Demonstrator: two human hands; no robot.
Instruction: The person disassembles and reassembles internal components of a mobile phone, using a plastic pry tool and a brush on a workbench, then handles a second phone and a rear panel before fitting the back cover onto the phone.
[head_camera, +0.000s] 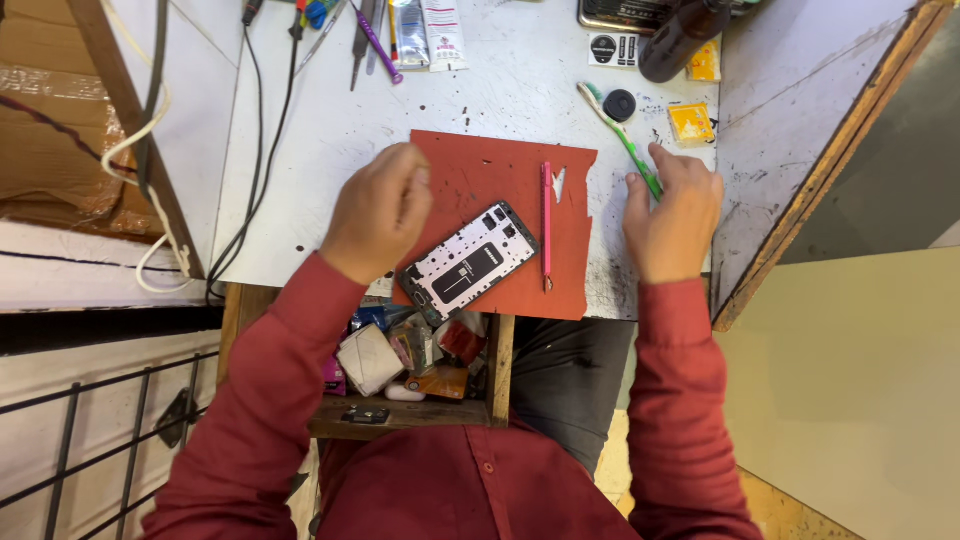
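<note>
Open wooden drawer (495, 370), just below the red mat (480, 180): crammed with small packets and parts, contents too jumbled to identify. Opened phone (468, 267), on the mat's near half, lying flat and askew with its inner frame up: judged light, rigid, thin and fragile; best taken by the long side edges, clear of the exposed interior. Pink pen-like tool (546, 225), on the mat just right of the phone. Left hand (378, 212), at the mat's left edge beside the phone, curled into a loose fist; whether it holds anything cannot be told. Right hand (672, 212), right of the mat, fingers closed on a green toothbrush (622, 135); slim, light, springy handle, its near end hidden by the hand. Beyond the mat: black round cap (619, 104), yellow blocks (691, 122), dark bottle (680, 38) and tubes (425, 32), cut off at the frame's top.
</note>
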